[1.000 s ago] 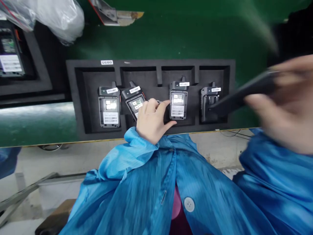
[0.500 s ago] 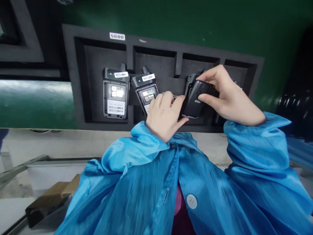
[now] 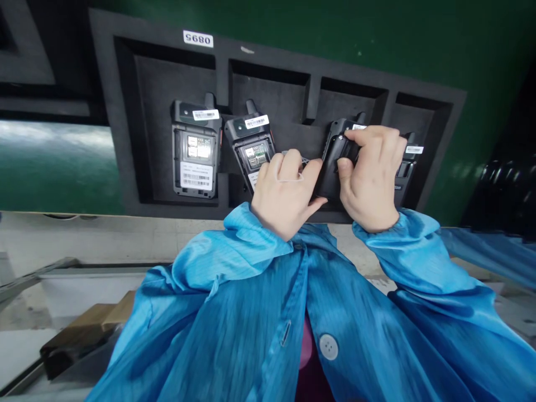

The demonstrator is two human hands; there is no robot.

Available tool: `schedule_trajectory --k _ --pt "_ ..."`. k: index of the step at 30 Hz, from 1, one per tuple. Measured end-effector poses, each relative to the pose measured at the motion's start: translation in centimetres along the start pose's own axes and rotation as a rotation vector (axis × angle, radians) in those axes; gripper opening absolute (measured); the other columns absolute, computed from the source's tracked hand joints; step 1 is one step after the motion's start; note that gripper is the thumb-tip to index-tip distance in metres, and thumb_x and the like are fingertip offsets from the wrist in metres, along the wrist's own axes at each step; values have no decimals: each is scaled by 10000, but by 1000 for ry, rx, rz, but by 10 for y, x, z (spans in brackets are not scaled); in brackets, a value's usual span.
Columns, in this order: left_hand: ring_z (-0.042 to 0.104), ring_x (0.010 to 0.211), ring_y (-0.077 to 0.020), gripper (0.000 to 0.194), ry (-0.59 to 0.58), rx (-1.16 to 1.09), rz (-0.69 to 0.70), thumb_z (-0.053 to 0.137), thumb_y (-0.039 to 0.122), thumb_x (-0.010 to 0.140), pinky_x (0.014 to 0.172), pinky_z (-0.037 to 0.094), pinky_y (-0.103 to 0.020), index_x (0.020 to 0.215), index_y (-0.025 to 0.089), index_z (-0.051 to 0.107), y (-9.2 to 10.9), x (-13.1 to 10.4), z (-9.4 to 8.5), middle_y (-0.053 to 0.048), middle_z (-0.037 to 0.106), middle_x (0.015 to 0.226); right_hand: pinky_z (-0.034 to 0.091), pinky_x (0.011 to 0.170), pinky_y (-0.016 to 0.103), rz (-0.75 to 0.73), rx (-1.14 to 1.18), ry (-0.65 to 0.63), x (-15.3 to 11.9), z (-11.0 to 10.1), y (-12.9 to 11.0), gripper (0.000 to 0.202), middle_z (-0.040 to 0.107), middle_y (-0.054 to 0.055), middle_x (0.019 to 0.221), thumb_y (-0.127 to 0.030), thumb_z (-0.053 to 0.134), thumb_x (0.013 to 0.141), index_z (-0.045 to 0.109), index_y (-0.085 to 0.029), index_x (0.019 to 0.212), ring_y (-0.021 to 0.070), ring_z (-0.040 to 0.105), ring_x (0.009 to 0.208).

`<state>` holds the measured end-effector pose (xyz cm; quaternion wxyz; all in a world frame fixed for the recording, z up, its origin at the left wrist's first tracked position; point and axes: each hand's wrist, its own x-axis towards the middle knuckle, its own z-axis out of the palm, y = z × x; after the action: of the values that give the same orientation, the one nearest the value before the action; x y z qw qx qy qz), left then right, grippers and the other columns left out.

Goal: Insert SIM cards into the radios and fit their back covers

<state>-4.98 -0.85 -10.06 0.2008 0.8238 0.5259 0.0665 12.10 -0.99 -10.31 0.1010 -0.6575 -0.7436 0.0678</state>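
A black foam tray (image 3: 263, 52) holds four handheld radios. My right hand (image 3: 372, 173) grips a black cover (image 3: 330, 177) lying over the third radio (image 3: 340, 127), thumb and fingers near its top. My left hand (image 3: 288, 192) is beside that radio's lower left, its thumb and index finger at the cover's edge. The second radio (image 3: 253, 142) lies tilted, its back open, partly behind my left hand. At the left, another open-backed radio (image 3: 195, 151) shows a white label and card slots. The fourth radio (image 3: 405, 173) is partly hidden by my right hand.
A green work surface (image 3: 54, 167) surrounds the tray. Another black tray (image 3: 29, 56) is at the upper left. Below the surface's front edge, a brown cardboard box (image 3: 79, 338) sits at the lower left.
My right hand has turned and lowered over the cover, which now lies flatter against the third radio. The fourth radio is more exposed. My left hand has barely moved, and the view has shifted slightly.
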Motion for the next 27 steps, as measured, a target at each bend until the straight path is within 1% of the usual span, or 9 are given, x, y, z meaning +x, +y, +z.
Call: schedule_trajectory --k 3,5,8,12,16,19,22,25,27 --pt "484 1060 -310 485 7 4 9 673 456 813 843 421 -422 1210 200 565 -1 0 1 -107 520 1100 344 1029 568 47 -30 9 -2 1 -4 444 434 161 1312 -399 331 977 479 -166 1325 337 410 1222" --pt "488 1048 -306 475 19 11 26 674 457 811 830 421 -414 1192 191 575 -1 0 1 -108 525 1093 347 1018 574 44 -33 8 -2 2 -6 462 426 168 1311 -401 317 978 478 -166 1341 344 409 1219" --pt "489 1040 -299 465 17 22 43 675 458 811 811 416 -399 1171 177 584 -1 0 0 -111 531 1084 369 1005 546 18 -69 9 -3 3 -7 467 457 173 1278 -380 320 977 480 -150 1351 330 438 1175" --pt "483 1032 -292 442 8 23 35 680 450 809 807 405 -394 1144 174 593 -1 0 -1 -109 530 1074 405 959 521 -2 -133 41 -6 7 -9 504 506 184 1222 -355 324 976 413 -105 1404 316 473 1095" --pt "482 1019 -288 441 13 4 31 681 445 809 810 397 -392 1151 180 589 -1 0 0 -105 535 1074 421 946 502 -29 -193 30 -8 8 -14 438 530 169 1237 -314 330 974 492 -115 1329 318 483 1092" --pt "477 1035 -289 504 18 -6 21 688 457 802 825 394 -389 1206 184 561 -1 0 0 -103 534 1091 431 951 498 -44 -196 5 -10 5 -18 443 532 158 1270 -274 320 971 476 -127 1359 324 484 1127" --pt "467 1038 -279 662 26 0 31 711 470 781 836 392 -385 1332 189 475 1 0 -2 -95 524 1115 427 973 526 -48 -183 14 -10 4 -17 446 547 167 1228 -268 333 961 481 -128 1358 332 493 1132" --pt "470 1015 -259 743 23 36 102 716 482 776 801 389 -368 1403 216 416 4 2 -5 -82 515 1113 377 1061 554 -70 -157 40 -7 4 -11 434 569 168 1151 -275 382 941 509 -108 1321 326 505 1143" --pt "476 1000 -249 742 7 81 156 709 485 783 763 382 -356 1416 239 410 5 4 -6 -77 511 1101 334 1120 549 -73 -57 45 -5 0 -5 489 576 153 1181 -257 415 917 445 -108 1382 308 512 1166"
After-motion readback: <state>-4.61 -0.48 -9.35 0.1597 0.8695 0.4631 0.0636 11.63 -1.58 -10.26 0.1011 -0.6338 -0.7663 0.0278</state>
